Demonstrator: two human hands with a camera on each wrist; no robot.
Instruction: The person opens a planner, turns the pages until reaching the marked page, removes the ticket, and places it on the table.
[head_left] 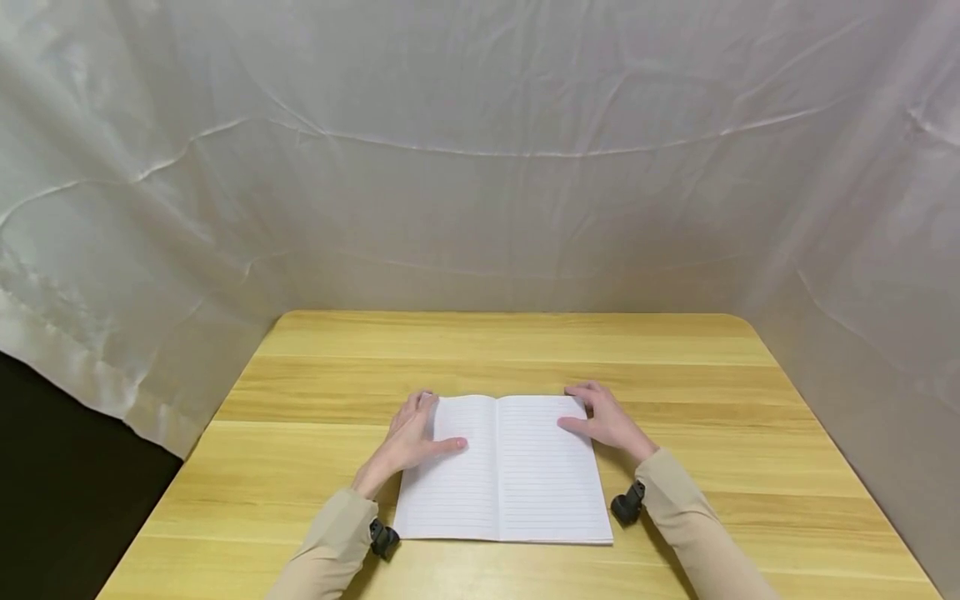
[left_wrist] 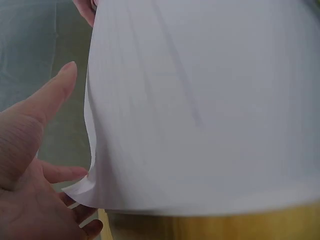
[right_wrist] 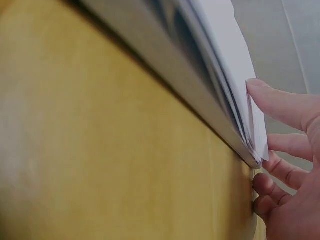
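Note:
An open notebook [head_left: 551, 483] with white, ruled pages lies flat on the wooden table, its fold running down the middle. At the upper left corner is my left hand [head_left: 412, 440], thumb spread over the page. In the left wrist view that thumb stands off the paper [left_wrist: 200, 150], while a forefinger touches the curled-up page corner. My right hand [head_left: 606, 421] holds the upper right corner. From the right wrist, its thumb [right_wrist: 280, 102] rests on the page face and the fingers are around the edge of the layered pages [right_wrist: 235, 95].
A light wood table [head_left: 712, 400] spreads around the notebook. Pale cloth curtains [head_left: 510, 208] hang behind it and at both sides. Each sleeved wrist carries a small black camera, one left [head_left: 384, 540] and one right [head_left: 628, 503], close to the notebook's sides.

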